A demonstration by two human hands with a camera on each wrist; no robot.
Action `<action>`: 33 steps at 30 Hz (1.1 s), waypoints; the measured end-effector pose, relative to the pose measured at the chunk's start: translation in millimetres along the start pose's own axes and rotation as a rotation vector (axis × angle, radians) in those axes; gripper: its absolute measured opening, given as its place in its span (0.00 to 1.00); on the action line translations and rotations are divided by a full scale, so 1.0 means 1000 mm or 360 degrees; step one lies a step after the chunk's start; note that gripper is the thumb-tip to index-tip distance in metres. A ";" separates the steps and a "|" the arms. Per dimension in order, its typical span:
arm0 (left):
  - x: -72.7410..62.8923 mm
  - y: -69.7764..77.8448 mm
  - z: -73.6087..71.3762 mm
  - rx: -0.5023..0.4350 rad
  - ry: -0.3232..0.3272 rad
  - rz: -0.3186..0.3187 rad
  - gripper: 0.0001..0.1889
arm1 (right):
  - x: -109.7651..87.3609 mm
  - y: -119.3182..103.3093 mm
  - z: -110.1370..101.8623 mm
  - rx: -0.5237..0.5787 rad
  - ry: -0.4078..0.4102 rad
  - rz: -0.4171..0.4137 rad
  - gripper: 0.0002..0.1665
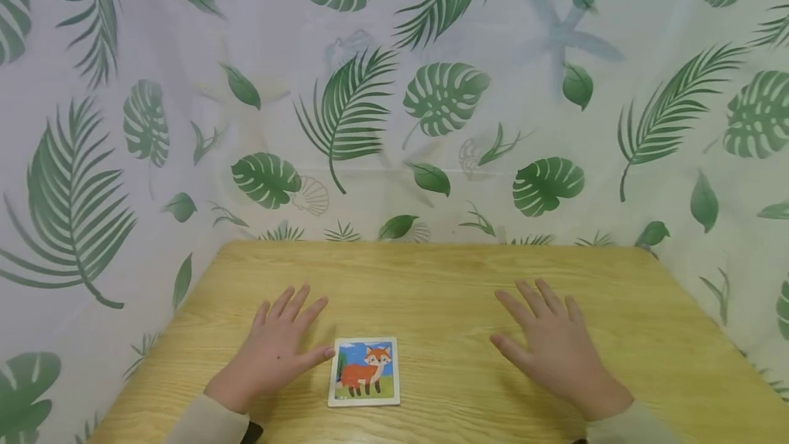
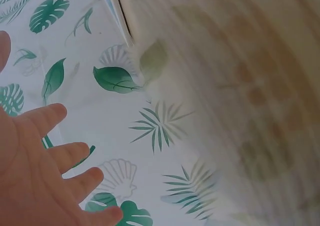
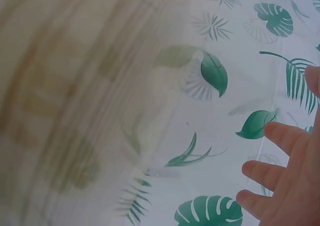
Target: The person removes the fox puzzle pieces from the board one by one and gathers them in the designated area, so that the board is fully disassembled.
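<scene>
On the wooden table lies a small square fox picture (image 1: 365, 372) with a pale border, an orange fox against blue sky and green grass. To its left my left hand (image 1: 274, 348) is spread, palm down, with the thumb tip right at the picture's left edge in the head view. Well off to the right of the picture, my right hand (image 1: 557, 351) also has its fingers spread and holds nothing. Both wrist views show straight, parted fingers, on the left hand (image 2: 35, 171) and on the right hand (image 3: 292, 181).
The wood-grained table (image 1: 444, 293) reaches back to a white curtain (image 1: 394, 204) printed with green leaves, shells and starfish. More of this cloth hangs along both sides. Light sleeves (image 1: 209, 423) cover the forearms. Large parts of both wrist views are blurred.
</scene>
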State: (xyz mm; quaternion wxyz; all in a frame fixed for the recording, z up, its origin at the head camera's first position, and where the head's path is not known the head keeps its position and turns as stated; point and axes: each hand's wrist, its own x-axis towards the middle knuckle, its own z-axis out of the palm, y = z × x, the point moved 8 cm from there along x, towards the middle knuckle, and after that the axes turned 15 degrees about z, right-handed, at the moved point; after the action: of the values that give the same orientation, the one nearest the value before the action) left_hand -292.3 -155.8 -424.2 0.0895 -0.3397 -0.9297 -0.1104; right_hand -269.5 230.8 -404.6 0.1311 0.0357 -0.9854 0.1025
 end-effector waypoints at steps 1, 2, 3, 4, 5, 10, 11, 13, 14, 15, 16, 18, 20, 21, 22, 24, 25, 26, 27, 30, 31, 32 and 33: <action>0.000 0.001 0.000 -0.0055 0.0002 0.0007 0.43 | 0.000 -0.003 0.001 0.0012 -0.0003 -0.0006 0.42; 0.000 0.001 0.001 -0.0120 0.0002 0.0008 0.43 | 0.000 -0.007 0.002 0.0031 -0.0013 -0.0012 0.41; 0.000 0.001 0.001 -0.0194 -0.0001 0.0008 0.43 | 0.000 -0.010 0.003 0.0061 -0.0026 -0.0016 0.41; 0.000 0.002 0.003 -0.0281 -0.0007 0.0004 0.43 | 0.000 -0.014 0.004 0.0096 -0.0031 -0.0023 0.40; 0.000 0.002 0.004 -0.0380 -0.0017 -0.0005 0.43 | 0.000 -0.017 0.004 0.0134 -0.0039 -0.0028 0.40; 0.002 0.003 0.015 -0.0829 -0.0072 -0.0099 0.44 | 0.002 -0.034 0.007 0.0367 -0.0099 -0.0054 0.37; 0.003 0.003 0.017 -0.0887 -0.0081 -0.0121 0.44 | 0.002 -0.037 0.009 0.0412 -0.0118 -0.0057 0.36; 0.005 0.001 0.023 -0.0983 -0.0097 -0.0154 0.43 | 0.004 -0.043 0.013 0.0495 -0.0154 -0.0070 0.35; 0.005 0.000 0.026 -0.1027 -0.0109 -0.0170 0.43 | 0.005 -0.045 0.015 0.0537 -0.0177 -0.0075 0.35; 0.006 -0.001 0.030 -0.1063 -0.0125 -0.0183 0.43 | 0.006 -0.048 0.017 0.0574 -0.0201 -0.0079 0.35; 0.005 -0.003 0.033 -0.1092 -0.0144 -0.0196 0.44 | 0.006 -0.051 0.018 0.0609 -0.0220 -0.0083 0.35; 0.004 -0.006 0.039 -0.1122 -0.0182 -0.0219 0.44 | 0.007 -0.056 0.020 0.0655 -0.0254 -0.0085 0.34; 0.003 -0.007 0.043 -0.1112 -0.0222 -0.0223 0.45 | 0.007 -0.060 0.021 0.0688 -0.0285 -0.0077 0.34; 0.002 -0.007 0.044 -0.1096 -0.0235 -0.0219 0.45 | 0.008 -0.062 0.022 0.0703 -0.0301 -0.0073 0.34; 0.002 -0.007 0.045 -0.1078 -0.0239 -0.0210 0.45 | 0.008 -0.064 0.023 0.0721 -0.0319 -0.0070 0.34; 0.001 -0.006 0.046 -0.1024 -0.0247 -0.0185 0.47 | 0.009 -0.068 0.024 0.0764 -0.0362 -0.0064 0.34; 0.001 -0.004 0.047 -0.0998 -0.0247 -0.0158 0.48 | 0.009 -0.070 0.026 0.0795 -0.0390 -0.0054 0.34; 0.001 -0.003 0.047 -0.0972 -0.0247 -0.0136 0.49 | 0.009 -0.072 0.028 0.0823 -0.0419 -0.0042 0.34; 0.001 -0.001 0.047 -0.0939 -0.0243 -0.0116 0.51 | 0.010 -0.074 0.030 0.0852 -0.0449 -0.0029 0.34; 0.001 0.003 0.049 -0.0834 -0.0247 -0.0072 0.54 | 0.012 -0.081 0.038 0.0925 -0.0531 -0.0003 0.34; 0.001 0.003 0.050 -0.0806 -0.0251 -0.0074 0.55 | 0.013 -0.084 0.041 0.0951 -0.0557 -0.0006 0.34; 0.000 0.003 0.050 -0.0789 -0.0250 -0.0078 0.55 | 0.013 -0.088 0.044 0.0975 -0.0585 -0.0011 0.34; -0.001 0.003 0.050 -0.0770 -0.0252 -0.0078 0.56 | 0.014 -0.092 0.048 0.0998 -0.0613 -0.0017 0.34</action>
State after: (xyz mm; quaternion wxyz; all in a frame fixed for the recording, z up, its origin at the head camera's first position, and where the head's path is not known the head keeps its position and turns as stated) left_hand -294.2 -140.5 -472.3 -0.0702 -0.3361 -0.8883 -0.3049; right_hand -286.3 129.7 -428.5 -0.0735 0.0979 -0.9125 0.3903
